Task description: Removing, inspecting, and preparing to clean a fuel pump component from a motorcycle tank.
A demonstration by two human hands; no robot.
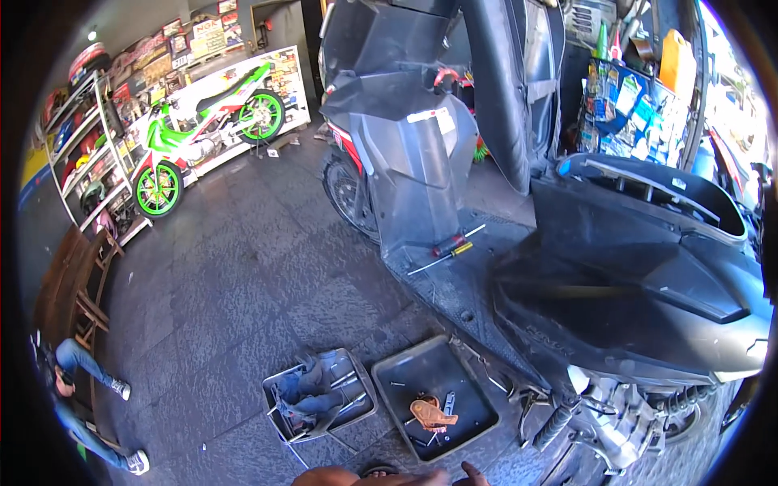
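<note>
At the lower edge, part of my left hand [421,478] shows, blurred, its fingers mostly cut off. Beside it, my right hand [474,475] has one finger stretched out near the black tray [381,397]; nothing shows in it. Inside that tray lie an orange-brown piece [433,414], whose kind I cannot tell, a silver metal part [449,402] and several small bolts. To its left, a smaller grey tray [369,377] holds dark cloth [304,389] and chrome tools [348,398]. A yellow-handled screwdriver [460,250] and a red-and-black-handled screwdriver [448,245] rest on a scooter's footboard [462,296].
The dark scooter [600,283] fills the right side, its mechanical parts [624,429] exposed low down. A green-and-white motorbike [203,134] stands at the back left by a shelf rack [85,146]. Near the wooden bench [69,275], a person's jeans-clad leg [85,362] shows.
</note>
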